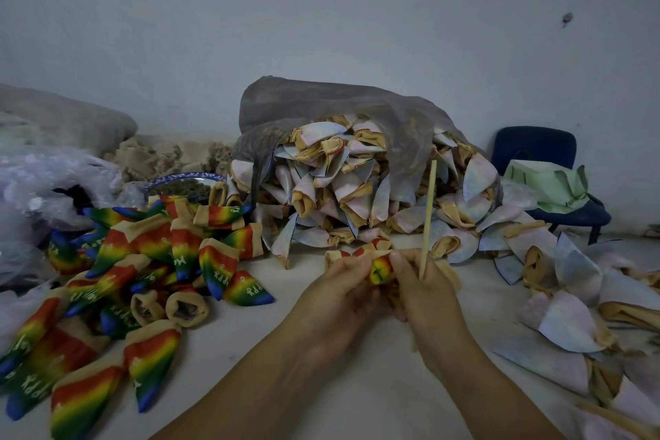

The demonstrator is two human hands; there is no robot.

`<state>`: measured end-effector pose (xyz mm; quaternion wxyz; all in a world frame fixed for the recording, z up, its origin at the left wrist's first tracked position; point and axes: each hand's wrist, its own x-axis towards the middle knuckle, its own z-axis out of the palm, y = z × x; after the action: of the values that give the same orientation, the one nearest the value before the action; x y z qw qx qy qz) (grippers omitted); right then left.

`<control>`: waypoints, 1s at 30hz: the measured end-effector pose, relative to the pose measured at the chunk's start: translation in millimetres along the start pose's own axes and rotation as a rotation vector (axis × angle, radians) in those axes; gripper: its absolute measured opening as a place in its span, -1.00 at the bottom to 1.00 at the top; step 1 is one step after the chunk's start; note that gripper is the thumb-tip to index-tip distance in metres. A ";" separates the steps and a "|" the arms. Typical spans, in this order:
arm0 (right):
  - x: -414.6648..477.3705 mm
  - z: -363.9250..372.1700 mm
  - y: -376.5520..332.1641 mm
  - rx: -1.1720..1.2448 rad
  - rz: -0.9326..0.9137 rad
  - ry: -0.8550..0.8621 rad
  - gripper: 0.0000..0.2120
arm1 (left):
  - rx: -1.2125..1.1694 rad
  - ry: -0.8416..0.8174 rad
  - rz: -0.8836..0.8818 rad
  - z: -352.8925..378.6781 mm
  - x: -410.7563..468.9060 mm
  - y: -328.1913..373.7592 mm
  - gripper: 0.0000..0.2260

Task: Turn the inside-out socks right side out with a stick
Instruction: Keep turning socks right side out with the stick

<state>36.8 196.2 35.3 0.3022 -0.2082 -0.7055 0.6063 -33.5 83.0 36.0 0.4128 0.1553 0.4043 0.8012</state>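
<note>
Background: bare pale wall up top, white table across the lower frame.
Sock: lower centre, held between both hands just above the table; rainbow face shows in the middle, tan cuff bunched around it.
Left hand: fingers curled, pinching the cuff from the left.
Right hand: thumb and fingertips pinch the sock from the right; the stick is tucked in the same hand, standing upright.
Handling: sock looks light, soft and stretchy, likely to bunch and slip; best held at the cuff rim on both sides. Stick looks thin and stiff.
Piles: rainbow socks at left; pale socks spill from a grey bag at centre.
Hidden: stick's lower end is behind the right hand, so I cannot tell if it enters the sock. Toe is buried, right-edge socks are blurred.
</note>
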 end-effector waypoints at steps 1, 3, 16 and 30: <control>-0.9 -0.2 -0.9 0.038 -0.001 -0.002 -0.83 | 0.015 0.018 0.008 -1.3 0.1 0.7 -0.81; -2.4 0.3 -2.8 -0.013 -0.066 0.007 -0.86 | 0.037 0.061 0.018 -3.5 0.9 2.4 -0.79; -3.1 6.4 -1.8 -0.341 -0.319 -0.024 -0.85 | 0.069 0.096 0.004 -3.3 3.8 10.4 -0.58; -5.9 0.2 -5.3 0.031 0.053 -0.119 -0.79 | 0.353 0.143 0.213 -11.7 2.5 10.7 -0.81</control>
<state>41.4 191.2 39.5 0.2469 -0.1858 -0.7070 0.6362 -47.5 75.3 36.8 0.2626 0.2098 0.5480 0.7660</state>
